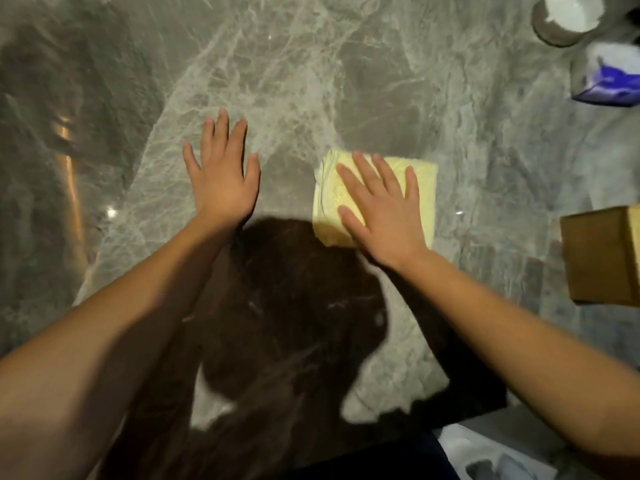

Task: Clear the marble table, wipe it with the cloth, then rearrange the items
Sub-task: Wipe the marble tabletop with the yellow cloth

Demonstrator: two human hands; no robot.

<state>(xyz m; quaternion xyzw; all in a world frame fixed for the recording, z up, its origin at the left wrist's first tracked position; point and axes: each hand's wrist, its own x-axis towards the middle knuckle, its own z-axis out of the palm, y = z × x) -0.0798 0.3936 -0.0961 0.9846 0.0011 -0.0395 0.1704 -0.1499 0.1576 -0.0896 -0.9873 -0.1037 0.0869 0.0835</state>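
plainly the wiping step was in hand: the right hand (pixel 382 216) pressed flat, fingers spread, on the folded yellow cloth (pixel 424 178) mid-surface (pixel 294 81), while the left hand (pixel 221 178) lay open just beside. next called for sweeping toward the box (pixel 602 254) at right.

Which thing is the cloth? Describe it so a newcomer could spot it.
On the grey marble table, look just right of centre, under the flat right hand. The cloth is a folded square, the only pale yellow soft thing; the box at the right edge is brown and stiff.
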